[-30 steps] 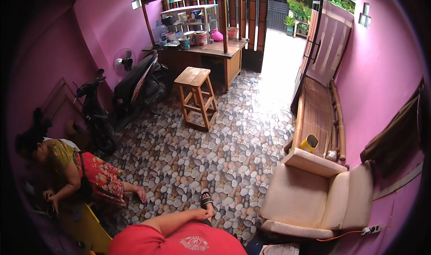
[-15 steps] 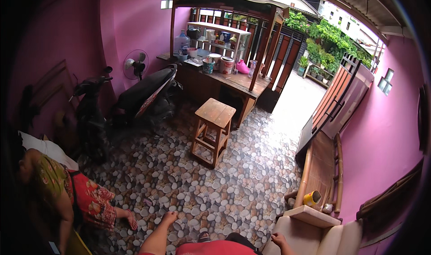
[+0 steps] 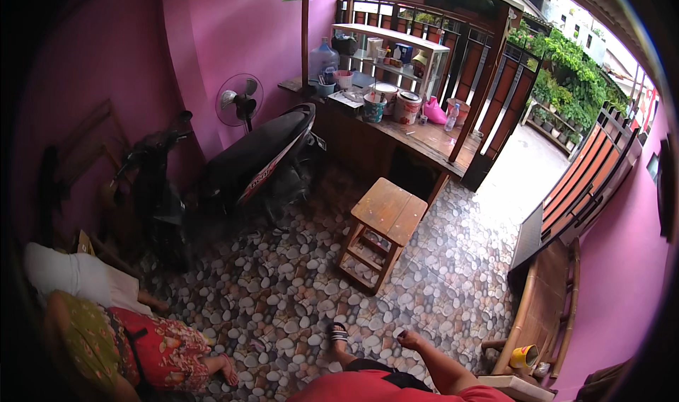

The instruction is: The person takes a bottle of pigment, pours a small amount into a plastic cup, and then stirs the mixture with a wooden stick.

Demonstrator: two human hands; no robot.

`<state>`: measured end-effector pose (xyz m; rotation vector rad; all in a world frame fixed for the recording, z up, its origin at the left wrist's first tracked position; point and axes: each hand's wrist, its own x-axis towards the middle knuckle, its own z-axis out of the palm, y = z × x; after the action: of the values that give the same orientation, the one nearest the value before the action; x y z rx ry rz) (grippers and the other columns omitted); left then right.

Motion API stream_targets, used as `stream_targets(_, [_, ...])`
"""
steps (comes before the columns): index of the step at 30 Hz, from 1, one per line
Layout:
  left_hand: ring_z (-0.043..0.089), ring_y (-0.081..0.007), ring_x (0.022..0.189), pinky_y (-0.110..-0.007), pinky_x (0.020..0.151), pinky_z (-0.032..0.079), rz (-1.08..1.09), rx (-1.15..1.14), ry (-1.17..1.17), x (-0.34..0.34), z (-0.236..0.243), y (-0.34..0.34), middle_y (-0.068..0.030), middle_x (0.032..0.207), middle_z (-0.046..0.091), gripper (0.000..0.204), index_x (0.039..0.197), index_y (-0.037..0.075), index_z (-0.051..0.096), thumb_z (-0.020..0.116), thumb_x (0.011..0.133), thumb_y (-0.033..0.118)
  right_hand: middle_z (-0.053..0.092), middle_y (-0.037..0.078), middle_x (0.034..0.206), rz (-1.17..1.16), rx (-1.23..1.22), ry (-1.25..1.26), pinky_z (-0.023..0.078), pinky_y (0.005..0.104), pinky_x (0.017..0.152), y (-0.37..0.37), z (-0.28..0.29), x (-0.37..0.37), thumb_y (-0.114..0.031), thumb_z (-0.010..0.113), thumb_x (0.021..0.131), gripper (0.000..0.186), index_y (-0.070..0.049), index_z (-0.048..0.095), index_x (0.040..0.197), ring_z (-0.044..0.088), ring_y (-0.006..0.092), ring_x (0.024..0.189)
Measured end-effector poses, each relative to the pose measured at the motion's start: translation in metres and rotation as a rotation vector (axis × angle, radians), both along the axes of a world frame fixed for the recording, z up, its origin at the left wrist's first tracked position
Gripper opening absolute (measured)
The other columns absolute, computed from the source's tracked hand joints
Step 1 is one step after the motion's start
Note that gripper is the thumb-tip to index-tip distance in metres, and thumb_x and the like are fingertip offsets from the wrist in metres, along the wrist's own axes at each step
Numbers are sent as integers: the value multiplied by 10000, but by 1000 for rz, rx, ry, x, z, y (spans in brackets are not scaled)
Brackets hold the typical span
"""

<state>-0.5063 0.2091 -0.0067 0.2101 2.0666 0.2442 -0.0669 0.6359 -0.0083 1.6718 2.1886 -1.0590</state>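
My right hand (image 3: 409, 340) is held out low in front of my red shirt, with its fingers curled into a loose fist and nothing showing in it. It touches nothing; the pebble-patterned floor lies below. My left hand is out of the picture. One of my feet, in a striped sandal (image 3: 339, 332), is forward on the floor. Ahead stands a wooden stool (image 3: 389, 211), nearest to my right hand among the furniture. Beyond it is a roofed wooden food stall (image 3: 453, 144) with buckets, a pink bag (image 3: 433, 110), a plastic bottle (image 3: 452, 117) and a glass case.
A black motorbike (image 3: 272, 144) and a standing fan (image 3: 240, 100) are at the left wall. Two people sit low at left, one in a floral skirt (image 3: 170, 345), another in white (image 3: 71, 278). At right are a bamboo bench (image 3: 541, 296), a yellow can (image 3: 523, 357) and an open gate (image 3: 583, 179).
The view has moved forward and turned left, so the stool and stall look closer and farther right. My right hand has swung forward; my left hand has left the picture. A sandalled foot has come forward.
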Motion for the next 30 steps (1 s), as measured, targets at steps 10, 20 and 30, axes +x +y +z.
stream_targets(10, [682,-225,600,-402,538,561,115,472,331,-134,-22,212,-134,818,701,293,1066,-6,606,590,1017,283,708,273,955,160,101,206,525,501,893,209,70,-252,-422,575,962,463,26,690,966,677,442,992])
stream_targets(20, [671,-443,923,-492,873,518,-450,409,268,-277,-70,396,-238,952,713,459,946,-21,703,487,1024,377,714,246,948,-82,42,333,537,468,842,319,114,-364,-348,486,1038,371,-34,667,1118,706,391,912])
stream_targets(30, [710,-205,604,-338,503,570,-71,225,-201,-483,-23,613,-92,798,711,344,927,34,645,560,1042,347,708,205,771,-642,150,277,573,410,696,414,77,-366,-354,564,1025,371,3,653,974,748,284,679])
